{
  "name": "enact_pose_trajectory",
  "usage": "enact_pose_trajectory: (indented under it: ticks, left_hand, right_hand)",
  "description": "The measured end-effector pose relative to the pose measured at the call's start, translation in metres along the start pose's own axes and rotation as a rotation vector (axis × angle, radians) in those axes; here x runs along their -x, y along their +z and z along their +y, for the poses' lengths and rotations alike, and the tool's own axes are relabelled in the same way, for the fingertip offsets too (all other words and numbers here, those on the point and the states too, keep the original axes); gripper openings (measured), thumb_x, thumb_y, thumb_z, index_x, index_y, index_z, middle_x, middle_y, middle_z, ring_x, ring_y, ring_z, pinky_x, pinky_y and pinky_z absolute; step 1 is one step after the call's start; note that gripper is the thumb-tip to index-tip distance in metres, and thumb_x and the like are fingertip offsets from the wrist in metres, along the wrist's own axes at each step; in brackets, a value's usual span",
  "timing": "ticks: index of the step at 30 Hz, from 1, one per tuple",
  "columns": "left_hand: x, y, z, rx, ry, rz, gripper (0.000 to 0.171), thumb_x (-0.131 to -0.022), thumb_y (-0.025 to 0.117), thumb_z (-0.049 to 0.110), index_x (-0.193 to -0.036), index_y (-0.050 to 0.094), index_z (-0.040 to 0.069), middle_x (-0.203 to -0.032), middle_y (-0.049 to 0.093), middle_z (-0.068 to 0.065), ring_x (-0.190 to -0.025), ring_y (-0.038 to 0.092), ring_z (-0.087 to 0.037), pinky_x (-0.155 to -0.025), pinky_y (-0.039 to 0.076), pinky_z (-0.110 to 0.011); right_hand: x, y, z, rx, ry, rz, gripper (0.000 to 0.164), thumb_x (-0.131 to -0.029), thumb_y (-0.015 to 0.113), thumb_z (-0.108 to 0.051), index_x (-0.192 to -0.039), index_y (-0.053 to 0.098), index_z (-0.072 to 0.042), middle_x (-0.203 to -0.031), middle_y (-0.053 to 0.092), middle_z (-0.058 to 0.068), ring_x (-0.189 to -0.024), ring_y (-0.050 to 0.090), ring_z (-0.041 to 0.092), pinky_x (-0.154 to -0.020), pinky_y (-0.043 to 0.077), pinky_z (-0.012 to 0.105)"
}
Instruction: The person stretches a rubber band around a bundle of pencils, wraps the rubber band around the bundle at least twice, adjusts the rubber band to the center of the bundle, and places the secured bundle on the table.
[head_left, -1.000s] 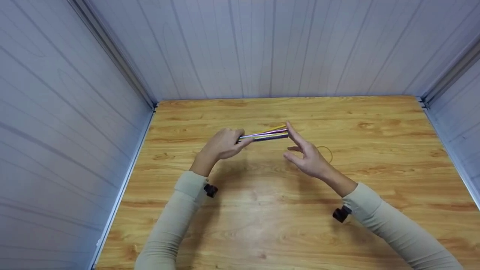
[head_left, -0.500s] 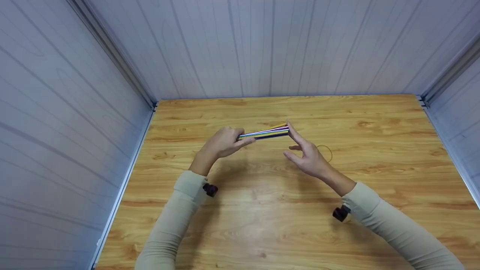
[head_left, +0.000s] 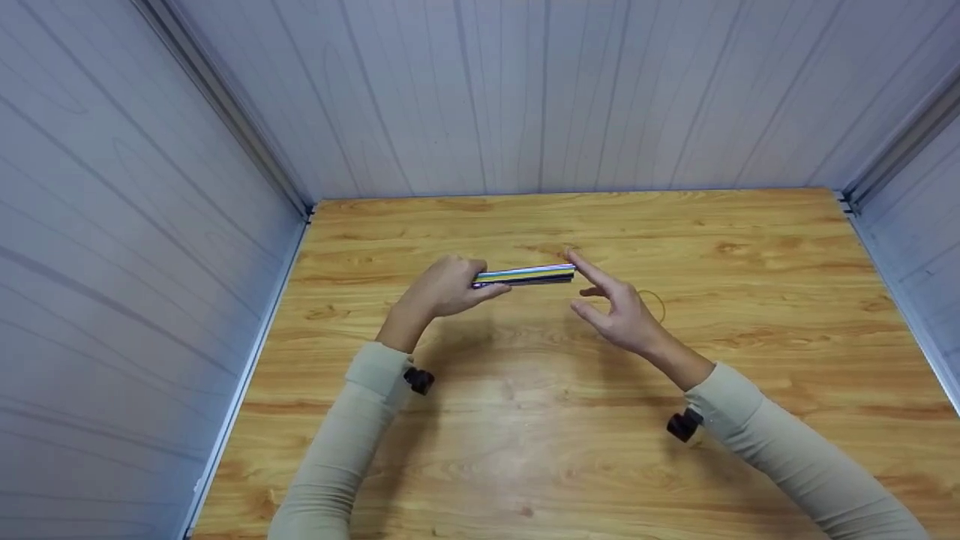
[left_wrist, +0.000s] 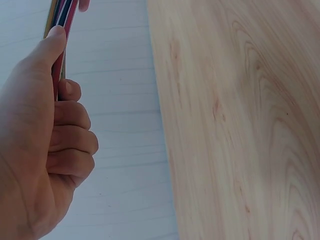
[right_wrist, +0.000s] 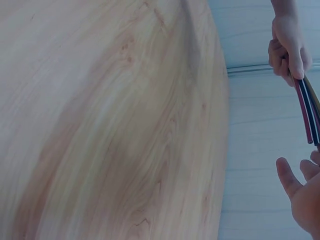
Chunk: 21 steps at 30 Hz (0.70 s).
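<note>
My left hand (head_left: pixel 442 289) grips a bundle of coloured pencils (head_left: pixel 529 275) near one end, above the table. Blue, yellow, dark and pinkish barrels lie side by side, almost level. In the left wrist view the thumb presses along the pencils (left_wrist: pixel 64 12) while the fingers curl under them. My right hand (head_left: pixel 622 315) is at the bundle's other end, its straight index finger touching the pencil tips; the thumb stands apart from them. In the right wrist view the pencils' ends (right_wrist: pixel 307 125) point toward the right hand, which is partly cut off.
A thin yellowish rubber band (head_left: pixel 664 306) lies on the wooden table (head_left: pixel 510 450), just beyond the right wrist. Pale panel walls (head_left: pixel 510 97) enclose the table at the back and both sides.
The pencils were fanned apart at the right-hand end; now they lie in an even, tighter bundle. The right fingertips have come slightly down along the ends. The left hand has hardly moved.
</note>
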<state>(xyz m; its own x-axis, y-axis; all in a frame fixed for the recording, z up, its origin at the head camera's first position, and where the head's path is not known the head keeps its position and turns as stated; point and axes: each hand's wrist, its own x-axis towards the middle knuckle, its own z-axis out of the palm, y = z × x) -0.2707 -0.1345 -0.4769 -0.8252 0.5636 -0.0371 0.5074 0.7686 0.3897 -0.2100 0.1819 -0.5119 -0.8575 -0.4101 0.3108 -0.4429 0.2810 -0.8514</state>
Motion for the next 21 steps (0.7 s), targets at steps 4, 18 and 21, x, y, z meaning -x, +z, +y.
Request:
enact_pose_trajectory:
  ticks: [4, 18, 21]
  left_hand:
    - [0.0005, -0.0005, -0.0003, 0.009, -0.002, 0.002, 0.052, -0.111, 0.066, 0.058, -0.090, 0.063, 0.010, -0.071, 0.049, 0.003, -0.061, 0.042, -0.012, -0.060, 0.035, -0.028]
    - [0.0008, 0.0033, 0.0003, 0.068, -0.029, 0.028, 0.056, -0.109, 0.066, 0.062, -0.090, 0.067, 0.010, -0.071, 0.050, 0.004, -0.061, 0.043, -0.012, -0.062, 0.037, -0.030]
    - [0.0002, 0.0038, 0.0008, 0.065, -0.035, 0.022, 0.057, -0.110, 0.064, 0.063, -0.090, 0.066, 0.009, -0.070, 0.048, 0.004, -0.062, 0.041, -0.012, -0.063, 0.037, -0.030]
  right_hand:
    - [0.0029, 0.0019, 0.0031, 0.025, -0.023, -0.005, 0.083, -0.105, 0.071, 0.003, -0.175, 0.028, 0.002, -0.181, 0.039, 0.019, -0.166, 0.043, 0.044, -0.114, 0.056, 0.066]
    - [0.0090, 0.0069, 0.0012, 0.025, -0.063, -0.075, 0.092, -0.106, 0.070, 0.002, -0.176, 0.011, 0.006, -0.186, 0.007, 0.030, -0.173, 0.020, 0.044, -0.118, 0.055, 0.062]
    - [0.0095, 0.0056, 0.0020, 0.035, -0.050, -0.085, 0.093, -0.106, 0.070, 0.002, -0.176, 0.010, 0.006, -0.186, 0.006, 0.029, -0.173, 0.019, 0.045, -0.118, 0.055, 0.063]
